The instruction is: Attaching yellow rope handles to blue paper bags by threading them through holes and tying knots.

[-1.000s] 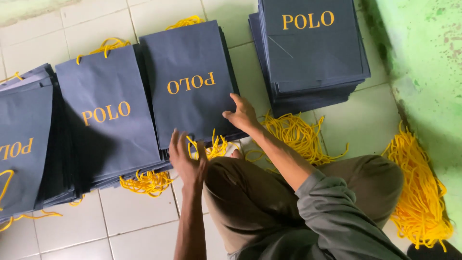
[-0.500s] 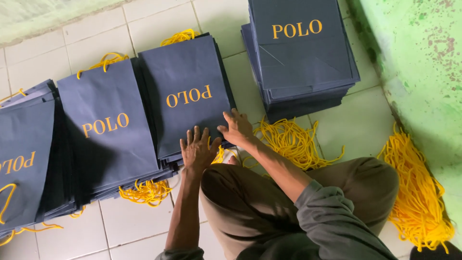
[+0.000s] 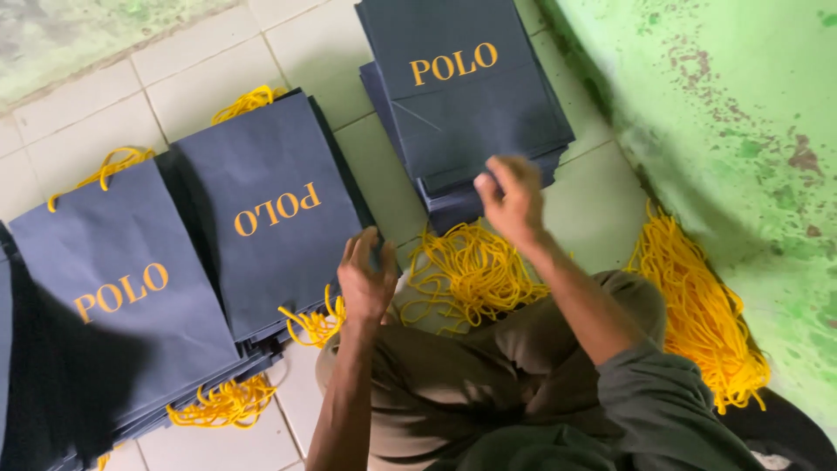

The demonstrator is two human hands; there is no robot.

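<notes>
Reaching: right hand [image 3: 514, 202] is hovering at the near edge of the far bag stack [image 3: 466, 96], fingers curled and blurred; whether they are touching a bag, I cannot tell.
Left hand: left hand [image 3: 366, 279] is lifting beside the near right corner of the middle stack [image 3: 266, 218], fingers loosely spread, holding nothing.
Stacks: dark blue paper bags are lying flat on the tiled floor [image 3: 87, 122]; a third stack [image 3: 113, 305] is sitting at the floor's left edge.
Cords: yellow cords [image 3: 471, 270] are lying between the hands; a bigger bundle [image 3: 697, 314] is resting along the green wall [image 3: 750, 131].
Person: knees [image 3: 488, 366] are folding at the floor's near edge.
</notes>
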